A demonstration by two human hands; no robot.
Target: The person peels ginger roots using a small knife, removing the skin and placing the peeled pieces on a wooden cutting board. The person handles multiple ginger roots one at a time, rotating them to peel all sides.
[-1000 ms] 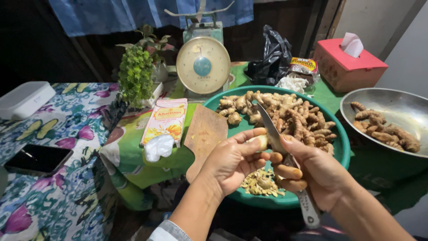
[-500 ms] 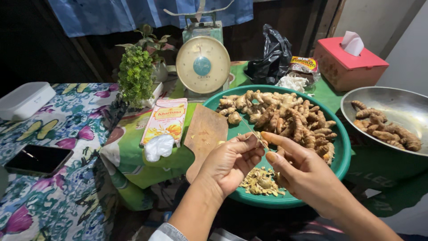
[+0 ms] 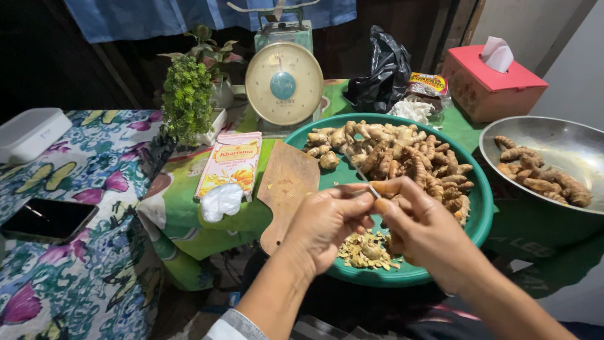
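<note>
Over a wide green basin (image 3: 481, 208), a person's left hand (image 3: 327, 220) curls around a small piece of root, mostly hidden in the fingers, while the right hand (image 3: 421, 220) closes on a knife (image 3: 362, 177), its thin blade angled up and away between the two thumbs. The hands meet directly above a heap of pale peelings (image 3: 368, 250) at the basin's near edge, apparently so scraps drop inside. Unpeeled roots (image 3: 396, 154) are piled at the far side of the basin; more lie in a steel bowl (image 3: 566, 148) at the right. A wooden cutting board (image 3: 286, 189) leans on the basin's left rim, a dial kitchen scale (image 3: 283, 83) behind it.
</note>
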